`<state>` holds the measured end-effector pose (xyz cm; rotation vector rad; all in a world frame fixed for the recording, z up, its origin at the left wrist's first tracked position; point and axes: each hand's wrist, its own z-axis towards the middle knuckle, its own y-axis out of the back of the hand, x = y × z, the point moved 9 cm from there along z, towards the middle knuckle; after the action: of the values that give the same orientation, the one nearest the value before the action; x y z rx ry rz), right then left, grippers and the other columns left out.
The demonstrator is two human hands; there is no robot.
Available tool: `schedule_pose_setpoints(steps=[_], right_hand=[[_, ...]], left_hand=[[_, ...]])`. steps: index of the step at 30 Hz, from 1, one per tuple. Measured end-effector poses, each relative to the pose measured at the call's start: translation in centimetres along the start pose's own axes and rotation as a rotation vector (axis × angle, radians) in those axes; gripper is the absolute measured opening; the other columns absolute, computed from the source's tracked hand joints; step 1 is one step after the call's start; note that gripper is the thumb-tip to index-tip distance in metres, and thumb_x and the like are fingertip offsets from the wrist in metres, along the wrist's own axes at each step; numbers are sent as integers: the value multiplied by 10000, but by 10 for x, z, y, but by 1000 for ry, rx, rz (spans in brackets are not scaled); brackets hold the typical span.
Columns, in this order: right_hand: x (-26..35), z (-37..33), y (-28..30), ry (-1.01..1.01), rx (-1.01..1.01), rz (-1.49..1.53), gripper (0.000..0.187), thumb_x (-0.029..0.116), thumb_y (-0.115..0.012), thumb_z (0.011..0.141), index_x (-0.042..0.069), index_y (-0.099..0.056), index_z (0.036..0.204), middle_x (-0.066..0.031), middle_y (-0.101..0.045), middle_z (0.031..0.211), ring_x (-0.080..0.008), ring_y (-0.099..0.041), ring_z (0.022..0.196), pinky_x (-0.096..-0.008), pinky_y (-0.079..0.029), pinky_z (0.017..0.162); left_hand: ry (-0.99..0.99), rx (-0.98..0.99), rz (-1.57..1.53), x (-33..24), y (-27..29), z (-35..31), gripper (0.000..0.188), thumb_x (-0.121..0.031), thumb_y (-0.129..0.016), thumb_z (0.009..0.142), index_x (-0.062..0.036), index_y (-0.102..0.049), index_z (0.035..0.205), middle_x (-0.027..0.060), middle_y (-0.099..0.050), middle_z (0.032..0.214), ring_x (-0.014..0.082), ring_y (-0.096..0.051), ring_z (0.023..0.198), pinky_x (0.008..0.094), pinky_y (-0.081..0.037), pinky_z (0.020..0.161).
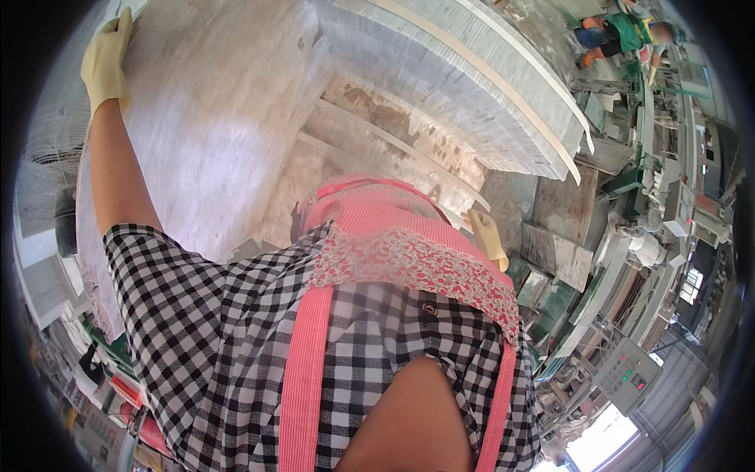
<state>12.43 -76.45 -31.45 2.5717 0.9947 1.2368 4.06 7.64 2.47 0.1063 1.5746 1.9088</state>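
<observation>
A large pale slab with brownish smears tilts across the left half of the view. My left hand, in a cream rubber glove, is at its far left edge, and the fingers appear closed over that edge. The fingertips are only partly visible. My right hand, gloved alike, hangs low beside my pink apron. It holds nothing that I can see. Its visible fingers look stretched out, while the apron hides part of the hand.
A stack of thin grey strips or tiles with pale bands stands ahead. Worn boards lie to the right. Farther right are machinery and a control box with lit buttons. Another person in green works at the far right.
</observation>
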Motion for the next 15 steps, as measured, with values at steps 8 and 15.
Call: schedule_pose_setpoints(steps=[8, 15], right_hand=[[-72, -12, -5, -225, 27, 184, 450, 296, -534, 993, -87, -565, 1227, -133, -663, 1157, -162, -609, 1044, -303, -476, 916], [-22, -17, -6, -87, -10, 32, 460, 328, -534, 994, -70, -590, 1217, -117, -658, 1164, -163, -606, 1031, -295, -456, 929]], left_hand=[[-46, -71, -18, 3, 1, 4, 626, -655, -402, 895, -211, -651, 1259, 95, -670, 1215, 298, -597, 1164, 370, -444, 959], [-62, -88, -13, -2, 1, 1, 620, -648, -401, 899, -210, -649, 1261, 101, -667, 1218, 303, -592, 1171, 372, -444, 958]])
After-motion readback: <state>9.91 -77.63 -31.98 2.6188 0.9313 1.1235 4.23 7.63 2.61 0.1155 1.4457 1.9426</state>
